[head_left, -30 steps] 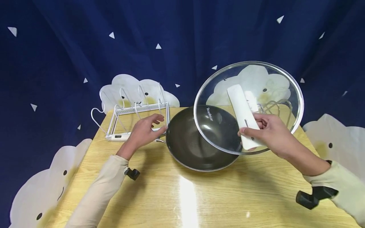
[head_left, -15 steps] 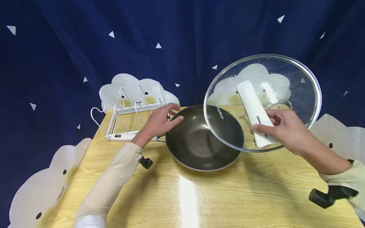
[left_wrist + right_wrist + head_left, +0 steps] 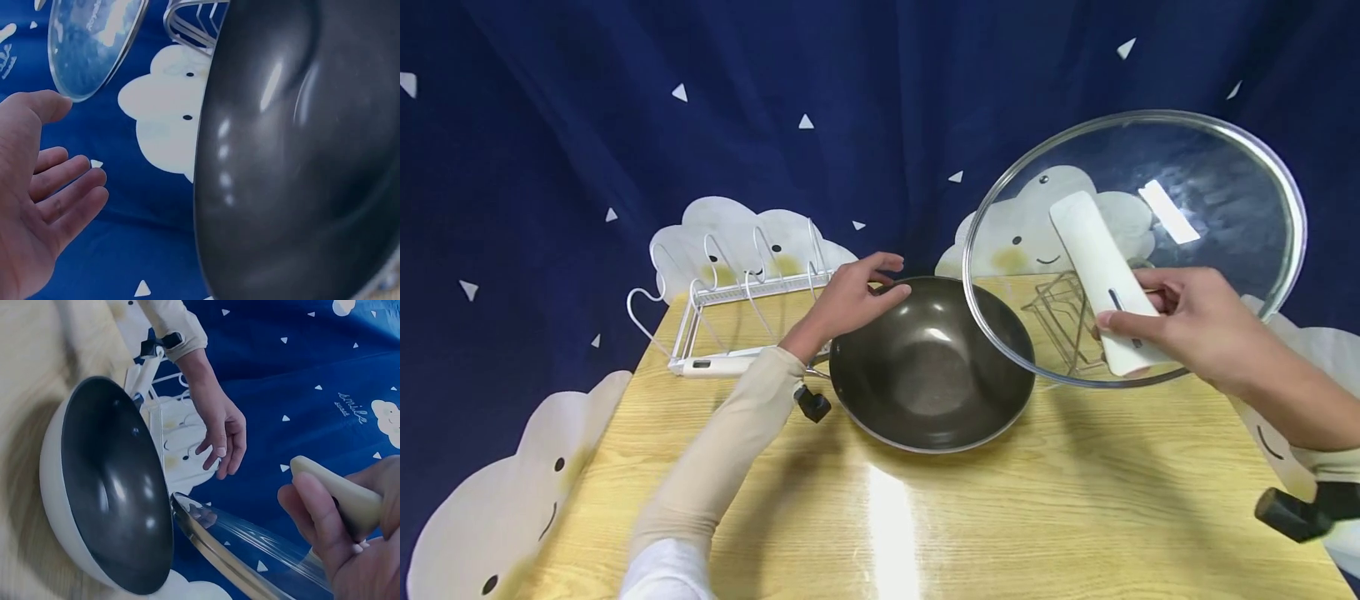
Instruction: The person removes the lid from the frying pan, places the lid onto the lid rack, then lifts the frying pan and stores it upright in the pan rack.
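Observation:
My right hand point(image 3: 1202, 321) grips the long cream handle point(image 3: 1101, 275) of a round glass lid point(image 3: 1232, 200), held raised and tilted over the right side of the table. In the right wrist view, thumb and fingers wrap that handle point(image 3: 344, 494). A dark wok point(image 3: 932, 400) with a pale outside point(image 3: 53, 469) stands on the table, its cream handle point(image 3: 722, 365) pointing left. Above the wok's far left rim hovers my left hand point(image 3: 853, 296), holding nothing. Its fingers are loosely bent in the left wrist view, apart from the wok point(image 3: 300, 156).
A white wire rack point(image 3: 745, 287) stands at the table's back left, behind the wok handle. Another wire rack point(image 3: 1056, 321) shows through the lid at the back right. Behind the wooden table point(image 3: 1000, 517) hangs a dark blue curtain point(image 3: 887, 125) with cloud prints.
The right hand has carried the lid up and to the right, off its overlap with much of the wok. My left hand has moved right, from over the wok's handle to its rim.

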A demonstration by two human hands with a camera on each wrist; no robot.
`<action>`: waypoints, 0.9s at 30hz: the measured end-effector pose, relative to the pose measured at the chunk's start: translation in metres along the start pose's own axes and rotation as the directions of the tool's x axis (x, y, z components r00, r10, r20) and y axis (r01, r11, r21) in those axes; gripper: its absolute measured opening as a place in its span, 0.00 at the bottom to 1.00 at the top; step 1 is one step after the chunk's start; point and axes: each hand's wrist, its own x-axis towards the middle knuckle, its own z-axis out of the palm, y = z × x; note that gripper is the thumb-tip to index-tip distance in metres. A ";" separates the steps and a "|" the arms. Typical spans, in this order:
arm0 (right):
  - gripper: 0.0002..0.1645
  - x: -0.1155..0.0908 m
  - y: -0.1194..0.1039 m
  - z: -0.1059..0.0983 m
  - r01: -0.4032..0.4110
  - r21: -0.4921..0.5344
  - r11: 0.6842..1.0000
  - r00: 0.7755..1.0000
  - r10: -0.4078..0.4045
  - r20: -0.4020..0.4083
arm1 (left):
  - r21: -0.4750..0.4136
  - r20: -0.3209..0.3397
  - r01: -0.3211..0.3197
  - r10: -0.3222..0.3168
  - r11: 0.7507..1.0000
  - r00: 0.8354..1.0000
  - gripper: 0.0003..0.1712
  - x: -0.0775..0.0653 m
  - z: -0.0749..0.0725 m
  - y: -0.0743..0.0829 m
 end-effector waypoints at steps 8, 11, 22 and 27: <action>0.35 -0.001 0.006 -0.019 -0.006 -0.082 0.997 1.000 0.004 -0.023 | -0.056 0.027 -0.024 0.025 0.998 0.999 0.26 0.026 0.021 0.001; 0.36 -0.002 0.008 -0.023 -0.025 -0.080 0.996 0.999 0.023 -0.024 | -0.068 0.042 -0.027 0.030 0.997 0.999 0.25 0.037 0.029 0.000; 0.37 -0.011 0.013 -0.041 -0.071 -0.092 0.993 0.997 0.070 -0.017 | -0.214 0.016 -0.023 0.027 0.977 1.000 0.21 0.063 0.062 -0.002; 0.40 -0.010 0.016 -0.050 -0.104 -0.122 0.987 0.994 0.102 -0.029 | -0.264 0.028 0.019 -0.012 0.964 1.000 0.22 0.072 0.074 0.005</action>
